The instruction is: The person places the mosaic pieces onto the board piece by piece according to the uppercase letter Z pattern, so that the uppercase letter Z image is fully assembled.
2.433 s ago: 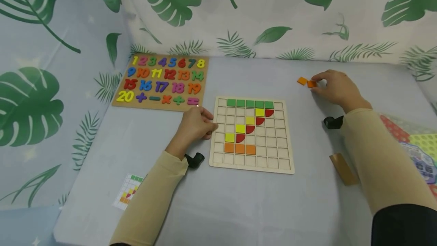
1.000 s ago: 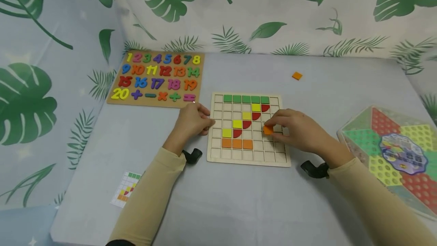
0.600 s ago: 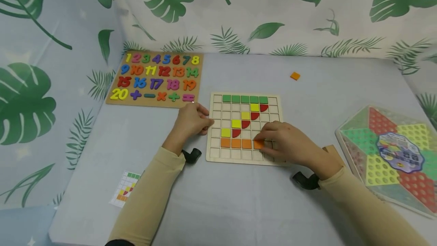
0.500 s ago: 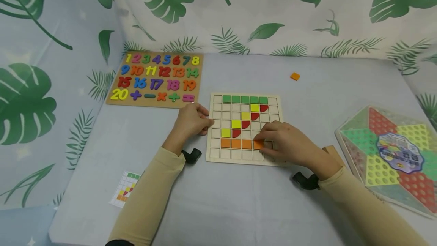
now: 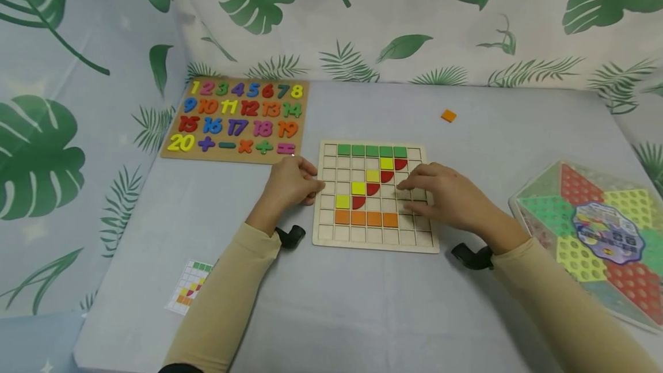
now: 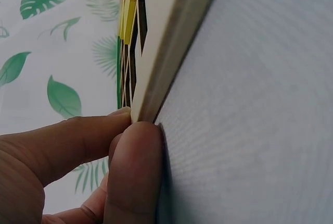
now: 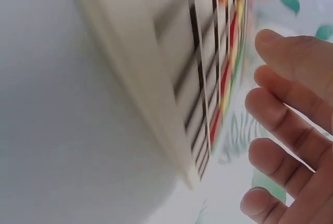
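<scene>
A wooden grid board (image 5: 357, 235) lies mid-table. Green squares (image 5: 372, 151) line its top row, with yellow squares (image 5: 358, 188) and red quarter-circles (image 5: 372, 189) stepping diagonally below. Lower down runs a row of orange squares, ending in a right-hand orange square (image 5: 390, 220). My left hand (image 5: 291, 183) pinches the board's left edge between thumb (image 6: 136, 156) and forefinger, as the left wrist view shows. Over the board's right side is my right hand (image 5: 448, 197), fingers spread and holding nothing; the right wrist view shows the fingertips (image 7: 265, 104) apart from the board.
A loose orange tile (image 5: 448, 115) lies behind the board. At back left is a number puzzle board (image 5: 230, 157), and a pattern card (image 5: 187, 286) lies partly under my left forearm. On the right sits a hexagonal star-patterned game board (image 5: 580, 263).
My right hand has brought an orange tile from the back right, set it at the right end of the orange row, let go and lifted back. My left hand stays at the board's edge.
</scene>
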Demonstrator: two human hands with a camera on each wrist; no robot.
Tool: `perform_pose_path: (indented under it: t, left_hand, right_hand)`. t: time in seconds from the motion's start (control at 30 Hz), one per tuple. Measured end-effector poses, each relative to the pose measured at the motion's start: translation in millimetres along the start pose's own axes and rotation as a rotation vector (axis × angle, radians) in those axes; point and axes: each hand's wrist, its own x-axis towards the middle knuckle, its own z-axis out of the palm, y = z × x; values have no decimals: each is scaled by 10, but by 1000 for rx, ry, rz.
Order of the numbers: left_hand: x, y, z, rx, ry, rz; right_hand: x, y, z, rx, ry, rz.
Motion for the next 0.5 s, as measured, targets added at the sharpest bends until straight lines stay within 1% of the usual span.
perform_pose_path:
  t: [0.1, 0.17, 0.33, 0.4, 0.5]
  left_hand:
    - [-7, 9, -12, 5, 0, 1]
    - [-6, 6, -15, 8, 0, 3]
    - [4, -16, -14, 5, 0, 10]
    - [6, -25, -13, 2, 0, 18]
    - [3, -34, -7, -2, -3, 35]
  right_hand:
    - [75, 146, -115, -12, -5, 87]
    - [126, 267, -172, -22, -9, 130]
    - [261, 626, -262, -30, -43, 256]
    - [315, 773, -292, -30, -59, 313]
    - [371, 974, -345, -46, -78, 376]
